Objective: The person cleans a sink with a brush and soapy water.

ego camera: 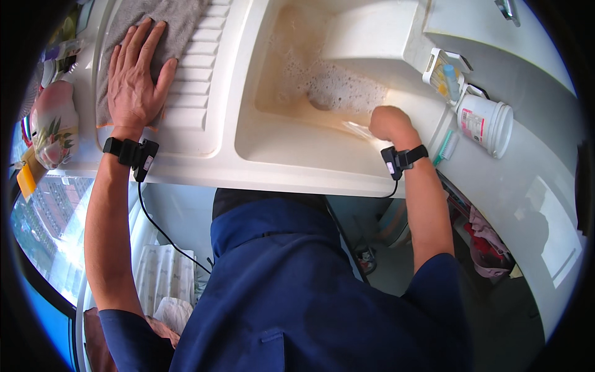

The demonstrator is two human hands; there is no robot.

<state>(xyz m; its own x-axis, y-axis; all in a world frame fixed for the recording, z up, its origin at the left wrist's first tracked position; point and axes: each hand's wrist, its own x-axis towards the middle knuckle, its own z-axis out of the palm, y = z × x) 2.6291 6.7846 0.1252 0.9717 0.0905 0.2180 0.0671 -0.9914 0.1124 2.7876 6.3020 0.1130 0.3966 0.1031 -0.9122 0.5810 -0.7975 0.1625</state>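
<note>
My left hand (137,83) lies flat with fingers spread on a grey towel (179,23). The towel has an orange edge and covers part of the ribbed washboard (197,74) moulded into the white laundry sink. Over the right part of the basin (279,139), my right hand (394,124) is curled into a fist. A shiny, clear streak (360,129) shows beside its fingers; whether it is water or something held cannot be made out. Foamy, brownish water (344,88) lies at the basin's far side. Both wrists wear black strapped devices with cables.
Right of the basin are a white plastic tub (483,125), a green-backed brush (446,148) and a wall holder (439,74) with a blue-capped item. On the left ledge stands a floral-printed pouch or bottle (55,123). A metal handle (506,11) shows top right.
</note>
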